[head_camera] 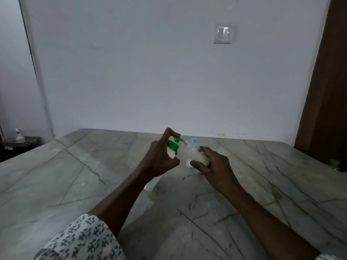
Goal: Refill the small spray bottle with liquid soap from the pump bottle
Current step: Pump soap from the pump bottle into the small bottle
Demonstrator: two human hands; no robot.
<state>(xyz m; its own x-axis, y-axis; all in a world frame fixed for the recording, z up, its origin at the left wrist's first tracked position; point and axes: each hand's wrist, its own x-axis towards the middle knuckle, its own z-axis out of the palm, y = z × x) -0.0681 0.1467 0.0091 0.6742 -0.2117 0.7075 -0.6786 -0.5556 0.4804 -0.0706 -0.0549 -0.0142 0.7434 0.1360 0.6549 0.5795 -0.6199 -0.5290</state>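
Note:
My left hand (161, 156) grips a white pump bottle (171, 152) around its neck, a finger resting on top of the green pump head (175, 142). The bottle's lower part shows below my wrist. The green spout points right, toward the small clear bottle (197, 155) that my right hand (212, 166) holds, tilted, just beside it. A pale blue neck or cap (193, 141) tops the small bottle, close to the spout. White liquid shows inside the small bottle. Both bottles are held above the marble table (93, 175).
A bottle with a green cap (335, 165) stands at the table's right edge. A dark wooden door frame (326, 91) rises on the right. Far left, a small stand (20, 142) carries a white object. A switch plate (223, 33) is on the wall behind.

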